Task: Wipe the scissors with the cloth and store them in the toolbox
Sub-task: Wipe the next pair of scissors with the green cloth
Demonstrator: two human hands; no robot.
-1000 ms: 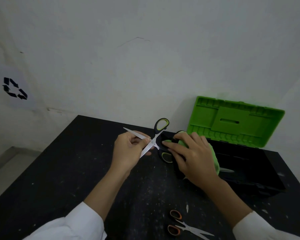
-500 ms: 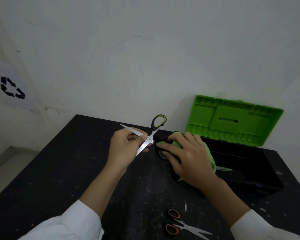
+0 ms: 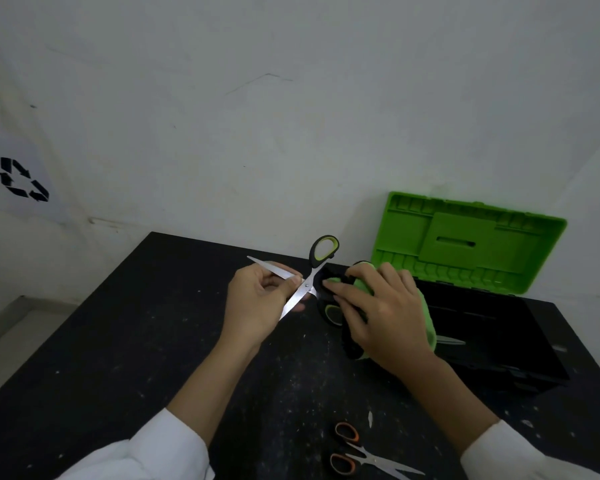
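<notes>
1. Left hand (image 3: 257, 303) pinches the green-handled scissors (image 3: 307, 284) by a blade; right hand (image 3: 385, 310) grips the cloth (image 3: 426, 320) round their handle.
2. Wall: a recycling symbol (image 3: 23, 180).
3. Two scissors, counting the orange-handled pair (image 3: 361, 455); one open toolbox (image 3: 465, 244), perhaps holding a third.

Single head-worn view, looking forward and down — close over table (image 3: 118, 341), wall beyond
</notes>
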